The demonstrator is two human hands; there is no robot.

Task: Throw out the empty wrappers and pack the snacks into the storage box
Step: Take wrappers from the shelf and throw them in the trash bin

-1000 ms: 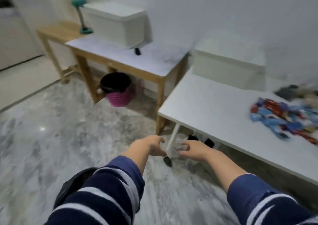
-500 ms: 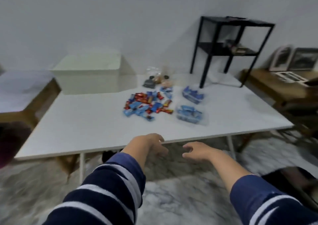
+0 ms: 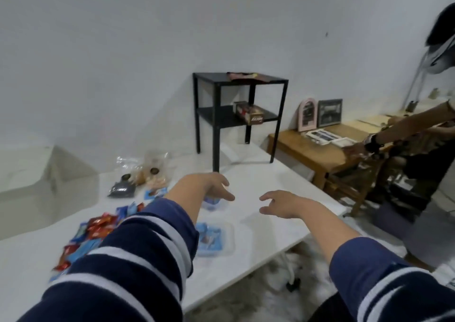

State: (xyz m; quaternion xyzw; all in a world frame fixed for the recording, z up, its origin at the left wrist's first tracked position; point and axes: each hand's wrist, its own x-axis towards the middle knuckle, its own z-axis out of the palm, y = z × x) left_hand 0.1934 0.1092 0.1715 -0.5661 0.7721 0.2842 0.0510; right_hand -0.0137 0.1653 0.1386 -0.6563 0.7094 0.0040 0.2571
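Both hands are hovering empty over the white table (image 3: 258, 225), fingers loosely spread and holding nothing. The left hand (image 3: 209, 186) is hanging over a clear pack of blue snacks (image 3: 211, 201), no clear contact; the right hand (image 3: 283, 204) is sitting to its right over bare tabletop. A second clear pack with blue snacks (image 3: 211, 239) is lying nearer the front edge, partly behind the left striped sleeve (image 3: 138, 260). A loose pile of red and blue wrapped snacks (image 3: 96, 228) is spreading on the left of the table, with clear bags of snacks (image 3: 142, 174) behind it. The white storage box (image 3: 37, 186), lid on, is sitting at the far left. A black shelf unit (image 3: 236, 114) is standing on the table's back corner.
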